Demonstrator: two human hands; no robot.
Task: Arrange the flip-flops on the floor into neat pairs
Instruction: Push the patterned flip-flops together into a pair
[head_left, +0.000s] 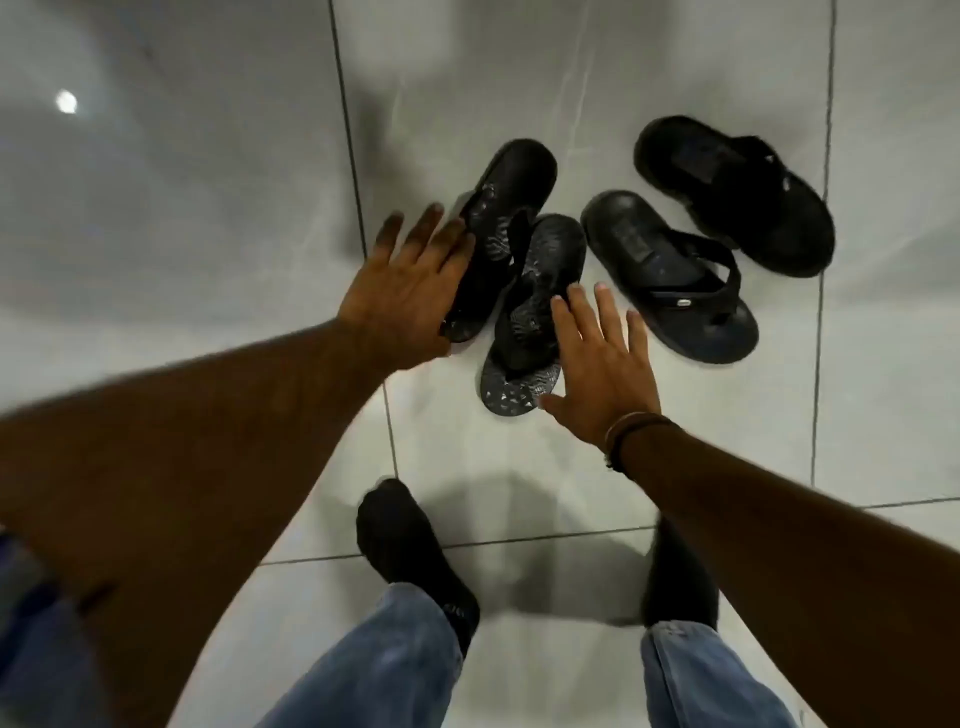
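Glossy pale grey floor tiles (571, 467) with dark grout lines (348, 156), a round bright light reflection (66, 101) on the far left tile, two black socks (410, 556), blue jeans legs (384, 670), a brown cord bracelet (626, 431)

The left hand (410, 291), motion-blurred at its fingers (415, 228), covers part of the upper patterned flip-flop (506, 197). The right hand (602, 364) hides one edge of the lower patterned flip-flop (530, 322). Both forearms and jeans (384, 670) run off the bottom edge.
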